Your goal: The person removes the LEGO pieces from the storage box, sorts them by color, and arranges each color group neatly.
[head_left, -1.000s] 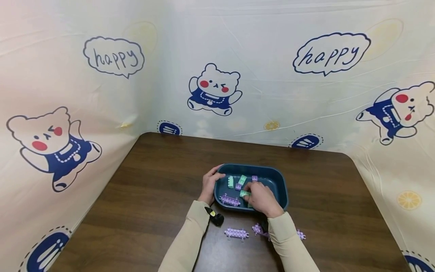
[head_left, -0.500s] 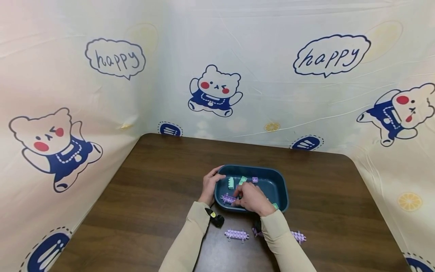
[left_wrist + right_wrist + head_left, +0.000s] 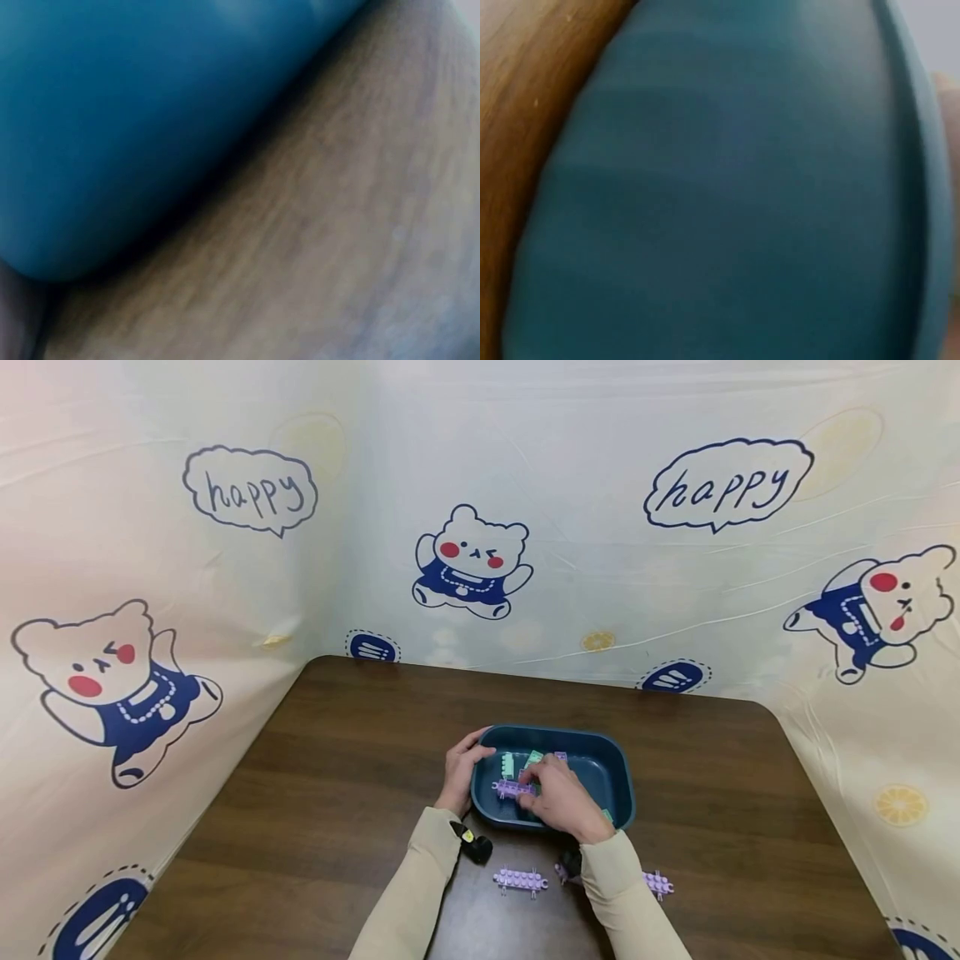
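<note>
r hand [image 3: 561, 800] w/ fingers clamped on purp block [image 3: 506, 789] in blue tray [image 3: 602, 777], l hand [image 3: 458, 773] clamped on its rim

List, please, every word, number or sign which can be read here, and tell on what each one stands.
"happy": in the left speech bubble, printed on the backdrop.
"happy": in the right speech bubble, same backdrop.
Blue ovals on the backdrop: white strokes resembling exclamation marks; I cannot be certain.
Yellow patch on the black wrist device: too small to read.
Tray and purple piece at the right hand: no readable text.
</note>
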`<state>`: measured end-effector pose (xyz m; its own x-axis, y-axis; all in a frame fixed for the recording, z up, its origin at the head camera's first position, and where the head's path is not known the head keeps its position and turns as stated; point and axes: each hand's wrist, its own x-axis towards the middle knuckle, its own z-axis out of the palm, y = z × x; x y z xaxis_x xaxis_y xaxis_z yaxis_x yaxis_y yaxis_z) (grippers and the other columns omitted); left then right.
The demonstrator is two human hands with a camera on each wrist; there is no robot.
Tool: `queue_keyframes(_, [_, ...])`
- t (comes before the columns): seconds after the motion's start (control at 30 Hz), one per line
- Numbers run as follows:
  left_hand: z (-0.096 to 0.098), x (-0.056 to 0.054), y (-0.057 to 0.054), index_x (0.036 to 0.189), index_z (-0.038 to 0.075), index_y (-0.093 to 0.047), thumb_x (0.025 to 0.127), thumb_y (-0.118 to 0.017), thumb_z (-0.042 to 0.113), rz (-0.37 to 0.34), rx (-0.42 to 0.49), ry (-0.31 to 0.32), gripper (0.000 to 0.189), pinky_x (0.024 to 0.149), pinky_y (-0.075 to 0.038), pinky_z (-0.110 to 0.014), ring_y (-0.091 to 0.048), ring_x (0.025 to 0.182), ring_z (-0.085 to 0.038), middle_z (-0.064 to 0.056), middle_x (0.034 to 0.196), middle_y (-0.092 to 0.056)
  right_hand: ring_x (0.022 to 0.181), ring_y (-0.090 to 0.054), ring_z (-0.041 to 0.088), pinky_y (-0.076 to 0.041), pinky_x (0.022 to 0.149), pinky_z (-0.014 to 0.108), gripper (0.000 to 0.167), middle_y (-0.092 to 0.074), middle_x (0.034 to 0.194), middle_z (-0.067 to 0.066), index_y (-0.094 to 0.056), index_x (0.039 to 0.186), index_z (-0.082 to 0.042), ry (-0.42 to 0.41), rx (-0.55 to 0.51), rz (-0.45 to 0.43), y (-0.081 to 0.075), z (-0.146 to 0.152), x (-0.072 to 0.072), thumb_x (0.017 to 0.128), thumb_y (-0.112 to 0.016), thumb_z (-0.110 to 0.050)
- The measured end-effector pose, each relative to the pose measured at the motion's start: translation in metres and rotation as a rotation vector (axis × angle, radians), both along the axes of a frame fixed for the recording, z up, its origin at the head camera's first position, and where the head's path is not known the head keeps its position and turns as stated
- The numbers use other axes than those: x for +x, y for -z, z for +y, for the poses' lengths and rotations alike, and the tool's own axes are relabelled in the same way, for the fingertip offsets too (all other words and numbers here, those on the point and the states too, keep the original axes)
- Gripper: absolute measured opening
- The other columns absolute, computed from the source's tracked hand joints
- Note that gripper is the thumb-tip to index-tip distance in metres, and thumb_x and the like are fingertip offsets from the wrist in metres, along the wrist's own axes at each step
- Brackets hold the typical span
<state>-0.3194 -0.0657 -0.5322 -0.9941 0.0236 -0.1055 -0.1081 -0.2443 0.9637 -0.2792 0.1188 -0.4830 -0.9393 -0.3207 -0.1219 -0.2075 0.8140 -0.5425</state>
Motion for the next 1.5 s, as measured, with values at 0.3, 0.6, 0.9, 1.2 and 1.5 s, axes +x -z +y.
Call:
queue_keyframes(0.3, [0.000, 0.001, -0.003, 0.126, 0.006, -0.065, 0.089, -0.063, 0.006, 0.001, -0.013, -0.007, 0.037, 0.103, -0.038, -0.045, -0.053, 0.120, -0.027, -0.010, 0.131, -0.060, 0.095, -0.056, 0.022, -0.052, 0.085, 0.040, 0.024, -0.059, 0.103, 0.001, -0.063, 0.111, -0.013, 0.074, -0.134, 0.059, -0.007, 0.011, 0.009, 0.089, -0.071, -0.020])
queue_keyframes(0.6, [-0.001, 0.002, -0.002, 0.127, 0.006, -0.064, 0.089, -0.063, 0.006, 0.011, -0.021, -0.010, 0.038, 0.103, -0.037, -0.046, -0.053, 0.120, -0.028, -0.010, 0.131, -0.060, 0.094, -0.051, 0.020, -0.049, 0.086, 0.039, 0.018, -0.052, 0.110, 0.002, -0.064, 0.110, -0.015, 0.140, -0.208, 0.099, -0.004, 0.015, 0.015, 0.094, -0.062, -0.022])
queue_keyframes(0.9, [-0.001, 0.002, -0.002, 0.129, 0.004, -0.062, 0.090, -0.062, 0.007, 0.010, -0.023, 0.001, 0.040, 0.104, -0.036, -0.047, -0.051, 0.120, -0.028, -0.011, 0.133, -0.058, 0.098, -0.051, 0.023, -0.048, 0.089, 0.042, 0.027, -0.048, 0.111, 0.005, -0.056, 0.119, -0.012, 0.200, -0.292, 0.100, -0.003, 0.015, 0.017, 0.093, -0.059, -0.019])
queue_keyframes(1.2, [-0.001, 0.002, -0.004, 0.128, 0.007, -0.064, 0.090, -0.063, 0.009, 0.007, -0.030, 0.000, 0.038, 0.103, -0.037, -0.045, -0.052, 0.119, -0.026, -0.009, 0.132, -0.059, 0.085, -0.050, 0.022, -0.050, 0.073, 0.033, 0.048, -0.052, 0.101, 0.008, -0.046, 0.116, -0.011, 0.319, -0.413, 0.189, -0.002, 0.016, 0.018, 0.079, -0.076, -0.009])
queue_keyframes(1.5, [-0.001, 0.003, -0.004, 0.128, 0.008, -0.064, 0.090, -0.063, 0.010, 0.007, -0.032, 0.006, 0.038, 0.104, -0.037, -0.045, -0.052, 0.120, -0.024, -0.007, 0.132, -0.059, 0.092, -0.051, 0.020, -0.050, 0.079, 0.035, 0.036, -0.055, 0.105, 0.004, -0.053, 0.115, -0.014, 0.287, -0.400, 0.223, -0.004, 0.022, 0.020, 0.085, -0.072, -0.010])
